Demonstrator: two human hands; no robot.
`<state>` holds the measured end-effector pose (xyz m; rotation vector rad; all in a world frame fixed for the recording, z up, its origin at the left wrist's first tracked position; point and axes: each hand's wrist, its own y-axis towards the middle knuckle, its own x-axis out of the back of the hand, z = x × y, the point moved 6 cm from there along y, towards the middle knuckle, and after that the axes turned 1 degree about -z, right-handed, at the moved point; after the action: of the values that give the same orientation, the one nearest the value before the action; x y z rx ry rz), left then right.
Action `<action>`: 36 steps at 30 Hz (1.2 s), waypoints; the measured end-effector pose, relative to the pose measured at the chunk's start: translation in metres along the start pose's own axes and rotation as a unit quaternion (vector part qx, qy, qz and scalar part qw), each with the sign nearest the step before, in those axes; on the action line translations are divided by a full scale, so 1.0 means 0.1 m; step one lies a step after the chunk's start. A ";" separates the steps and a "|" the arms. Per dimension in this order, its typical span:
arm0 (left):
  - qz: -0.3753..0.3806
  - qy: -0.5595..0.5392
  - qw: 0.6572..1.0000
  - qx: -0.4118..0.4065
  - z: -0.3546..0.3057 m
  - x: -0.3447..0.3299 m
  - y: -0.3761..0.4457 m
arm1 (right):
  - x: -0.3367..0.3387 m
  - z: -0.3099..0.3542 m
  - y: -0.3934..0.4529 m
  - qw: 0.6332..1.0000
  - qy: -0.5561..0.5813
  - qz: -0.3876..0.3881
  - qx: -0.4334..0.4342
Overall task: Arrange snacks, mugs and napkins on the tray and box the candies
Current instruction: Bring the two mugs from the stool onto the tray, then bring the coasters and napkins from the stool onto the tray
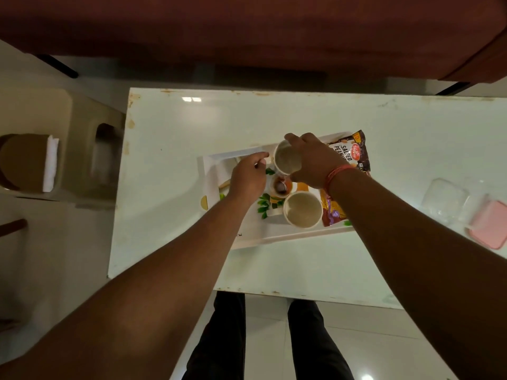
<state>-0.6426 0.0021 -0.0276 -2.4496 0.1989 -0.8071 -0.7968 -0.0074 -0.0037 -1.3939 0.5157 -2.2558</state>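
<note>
A white tray [248, 239] with a leaf print lies on the white table. My right hand [312, 160] grips a pale mug [286, 161] by its rim and side at the tray's far part. A second mug [302, 210] stands upright near the tray's front edge. Between them sits a small round cup [279, 185] with something dark inside. My left hand [248, 178] hovers over the tray's left part above white napkins [219, 171], fingers curled, thumb pointing at the held mug. A dark salted peanuts packet [354, 152] and another snack packet [333, 212] lie along the tray's right side.
At the table's right edge lie a clear plastic box [444, 200] and a pink lid [491, 226]. A red-brown sofa [247, 28] runs along the far side. Left of the table stands a low beige stand [79, 144] with white napkins [50, 163]. My legs show below the table's front edge.
</note>
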 end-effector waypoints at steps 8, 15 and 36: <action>0.016 -0.004 1.000 -0.007 0.03 0.02 -0.01 | 0.00 0.01 -0.01 1.000 -0.005 0.005 0.005; 0.022 -0.070 0.996 0.047 0.26 0.13 -0.03 | 0.04 -0.05 -0.08 0.999 0.004 -0.037 -0.015; -0.176 0.214 0.953 -0.122 1.41 3.16 0.10 | -1.01 3.21 0.80 0.996 0.011 0.029 0.085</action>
<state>-0.3033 -0.0369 0.0322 -2.5412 0.0178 -1.5552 -0.4539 -0.0460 0.0155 -1.2552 0.3559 -2.2133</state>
